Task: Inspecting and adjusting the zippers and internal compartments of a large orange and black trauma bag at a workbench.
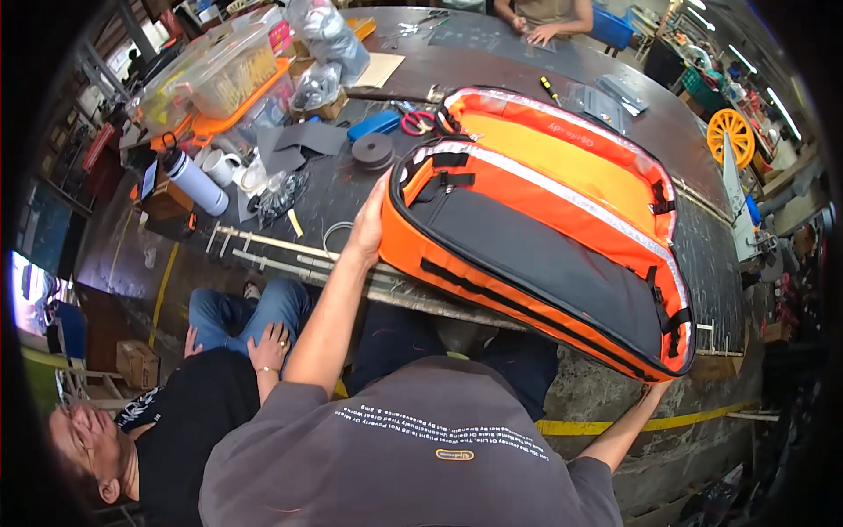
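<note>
A long orange bag (536, 263) with black piping and a dark grey inner panel lies tilted over the table's near edge. Its lid (562, 158) is folded back away from me, showing an orange and yellow lining with silvery edging and black straps. My left hand (369, 230) grips the bag's left end, with the fingers partly hidden behind it. At the opposite end, my right hand (654, 388) holds the lower right corner from below, and most of its fingers are out of sight under the bag.
Left on the dark table (421, 61) are red-handled scissors (416, 123), a roll of black webbing (373, 151), a blue case (373, 126), a pale bottle (195, 182) and plastic bins (233, 75). One person (237, 342) sits at my left; another person's hands (540, 33) work across the table.
</note>
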`<state>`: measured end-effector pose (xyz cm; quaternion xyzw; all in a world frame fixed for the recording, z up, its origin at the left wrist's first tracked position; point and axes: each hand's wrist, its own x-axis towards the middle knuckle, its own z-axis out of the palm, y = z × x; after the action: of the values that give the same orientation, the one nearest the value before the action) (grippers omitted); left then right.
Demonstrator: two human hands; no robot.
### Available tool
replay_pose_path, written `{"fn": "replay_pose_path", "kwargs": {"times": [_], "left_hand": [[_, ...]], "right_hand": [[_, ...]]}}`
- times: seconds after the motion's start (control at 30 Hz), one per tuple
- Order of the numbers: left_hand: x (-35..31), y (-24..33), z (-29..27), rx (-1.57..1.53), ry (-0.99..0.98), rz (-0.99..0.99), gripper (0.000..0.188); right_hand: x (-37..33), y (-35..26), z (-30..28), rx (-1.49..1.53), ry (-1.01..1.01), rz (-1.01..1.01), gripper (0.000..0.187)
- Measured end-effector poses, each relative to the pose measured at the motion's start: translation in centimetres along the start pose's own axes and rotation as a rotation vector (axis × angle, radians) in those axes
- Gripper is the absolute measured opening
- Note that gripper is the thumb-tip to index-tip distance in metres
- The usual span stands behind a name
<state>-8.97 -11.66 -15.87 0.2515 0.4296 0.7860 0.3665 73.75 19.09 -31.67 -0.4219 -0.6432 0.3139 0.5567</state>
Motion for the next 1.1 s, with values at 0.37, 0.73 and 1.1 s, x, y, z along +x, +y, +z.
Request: {"fn": "replay_pose_path", "kwargs": {"times": [0.37,0.73,1.1], "left_hand": [[-1.9,-8.2,-4.3,0.495,0.24,0.353,0.047],[-9.4,-7.0,-4.1,0.63,0.324,0.259,0.029],[-14.5,-3.0,-0.9,0.996,0.278,0.667,0.028]], "right_hand": [[-3.6,-38.2,27.1,-0.25,-0.03,-0.016,0.026],[-12.9,-42.8,54.1,-0.394,-0.946,-0.431,0.049],[-12.1,-38.5,56.3,0.041,-1.246,0.282,0.023]]}}
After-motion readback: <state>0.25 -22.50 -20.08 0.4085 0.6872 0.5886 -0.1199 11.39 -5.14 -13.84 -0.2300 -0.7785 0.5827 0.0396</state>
